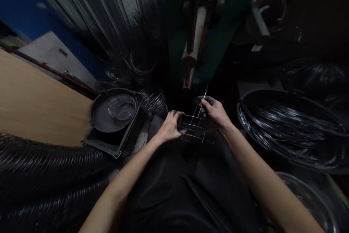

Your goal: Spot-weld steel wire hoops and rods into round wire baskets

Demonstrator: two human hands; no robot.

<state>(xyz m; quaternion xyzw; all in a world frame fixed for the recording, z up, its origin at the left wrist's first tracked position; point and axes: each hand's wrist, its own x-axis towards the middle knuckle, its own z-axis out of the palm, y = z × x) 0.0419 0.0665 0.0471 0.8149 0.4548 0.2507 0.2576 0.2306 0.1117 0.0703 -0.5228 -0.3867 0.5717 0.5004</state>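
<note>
In the middle of the head view, my left hand (172, 127) grips the left side of a small wire frame (196, 130) made of thin curved and crossing wires. The thumb and fingers close around its edge. My right hand (212, 108) pinches a thin wire (205, 93) between thumb and forefinger, at the upper right of the frame. This wire slants upward past the fingertips, and its lower end reaches the frame. Whether the two are joined I cannot tell. Just above my hands is the copper-coloured tip (187, 83) of a machine arm.
A dark round basin (99, 116) with wire rings rests on a crate (109, 146) at left, beside a wire coil (153, 102). To the right, a wide tub (241, 115) holds many shiny wires (289, 127). Stacked wire rings (49, 156) fill the lower left. A green machine (174, 44) stands ahead.
</note>
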